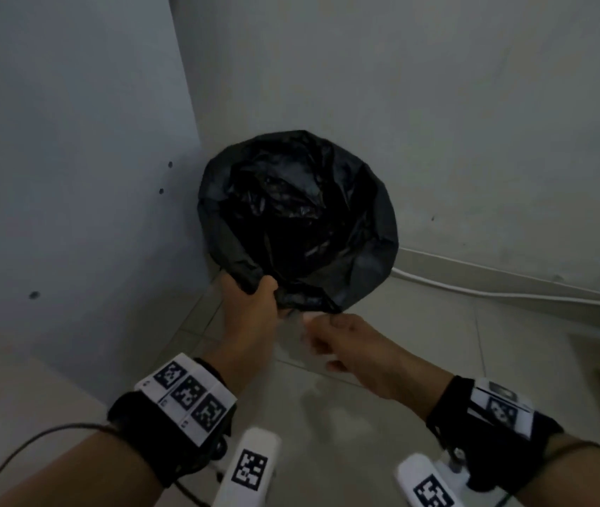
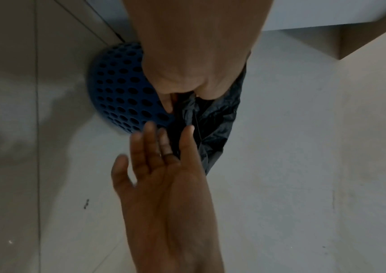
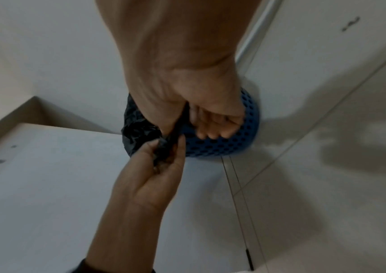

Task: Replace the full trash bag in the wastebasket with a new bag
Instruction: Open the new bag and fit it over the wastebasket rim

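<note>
A black trash bag (image 1: 298, 214) lines the wastebasket in the corner, its edge folded over the rim. The basket (image 2: 122, 92) is blue with round holes, also visible in the right wrist view (image 3: 222, 147). My left hand (image 1: 251, 294) pinches a bunched fold of the bag (image 3: 135, 129) at the near rim, thumb and fingers (image 3: 166, 147) closed on the plastic. My right hand (image 1: 327, 331) is just to its right, fingers relaxed and nearly straight (image 2: 159, 136), fingertips against the basket's side (image 3: 210, 133) beside the bag's hanging edge (image 2: 219, 118).
The basket stands on a tiled floor (image 1: 401, 360), wedged between a pale cabinet panel (image 1: 71, 177) on the left and the wall behind. A white cable (image 1: 474, 287) runs along the skirting to the right.
</note>
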The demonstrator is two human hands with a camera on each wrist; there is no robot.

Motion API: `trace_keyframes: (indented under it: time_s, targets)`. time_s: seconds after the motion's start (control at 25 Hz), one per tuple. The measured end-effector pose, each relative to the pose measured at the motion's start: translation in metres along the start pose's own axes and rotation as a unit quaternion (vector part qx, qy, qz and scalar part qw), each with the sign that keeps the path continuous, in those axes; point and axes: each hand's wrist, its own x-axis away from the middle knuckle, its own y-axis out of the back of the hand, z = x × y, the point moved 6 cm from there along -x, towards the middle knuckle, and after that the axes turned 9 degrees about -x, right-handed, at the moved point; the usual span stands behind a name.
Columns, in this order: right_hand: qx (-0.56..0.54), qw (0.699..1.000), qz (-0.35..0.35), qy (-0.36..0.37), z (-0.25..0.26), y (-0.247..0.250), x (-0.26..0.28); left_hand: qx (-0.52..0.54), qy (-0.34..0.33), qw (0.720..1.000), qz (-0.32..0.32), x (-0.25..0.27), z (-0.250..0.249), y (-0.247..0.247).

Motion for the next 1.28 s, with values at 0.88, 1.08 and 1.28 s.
trace_keyframes:
  time_s: [0.88,1.08,1.28]
  targets:
    - [0.603,0.785,0.147,0.003,-0.052,0.014,-0.098,-0.183,-0.193,0.964,0.016,0.028,0.02,0.022]
    - [0.668,0.728,0.088,-0.126,-0.068,0.061,-0.107,-0.208,-0.227,0.951,0.027,0.032,0.018,0.024]
    - [0.568,0.817,0.09,0.037,-0.042,0.024,-0.111,-0.199,-0.226,0.953,0.027,0.027,0.015,0.021]
